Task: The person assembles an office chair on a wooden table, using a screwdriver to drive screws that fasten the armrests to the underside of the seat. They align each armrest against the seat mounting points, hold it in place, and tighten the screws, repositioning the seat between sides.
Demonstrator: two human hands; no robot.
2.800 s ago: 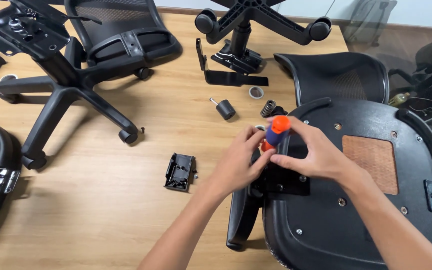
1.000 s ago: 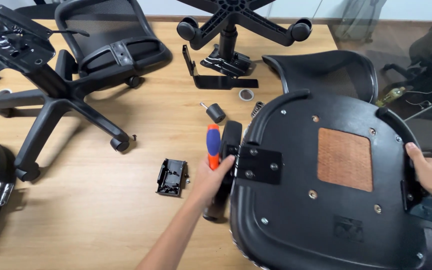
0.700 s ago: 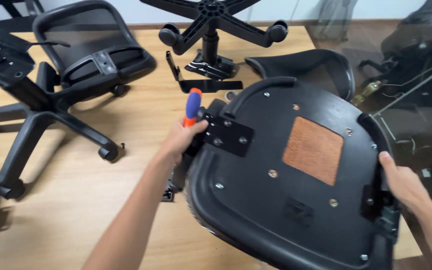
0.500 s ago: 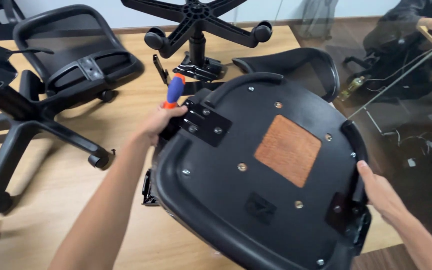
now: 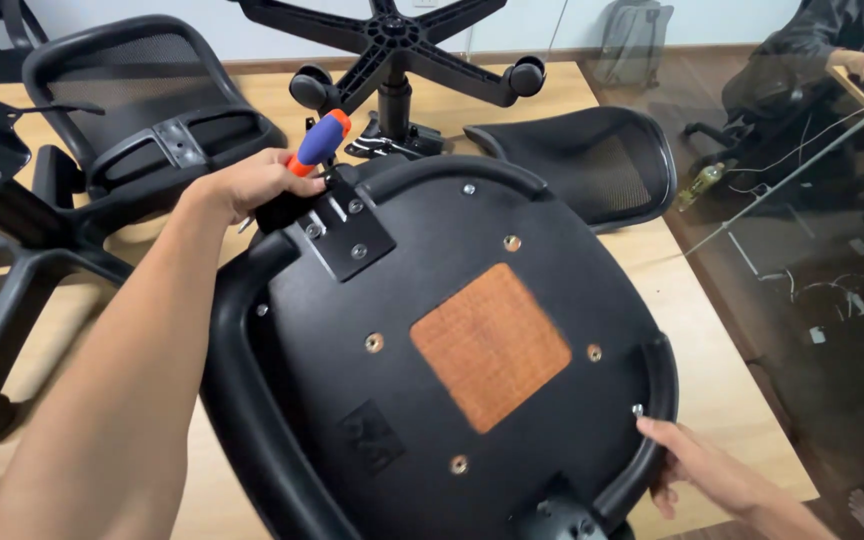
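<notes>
Matt black plastic chair seat underside [image 5: 352, 400] with bare brown wood patch [image 5: 490, 345]; glossy orange-and-blue plastic screwdriver handle [image 5: 318, 142]; smooth black metal bracket [image 5: 347, 230]; black mesh backrest [image 5: 592, 165]; pale wood-grain floor [image 5: 712, 380].

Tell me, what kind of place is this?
Probably an office room used for putting chairs together: an upturned black plastic chair seat, a black five-star wheeled chair base and a black mesh chair back lie on the wooden floor.
</notes>
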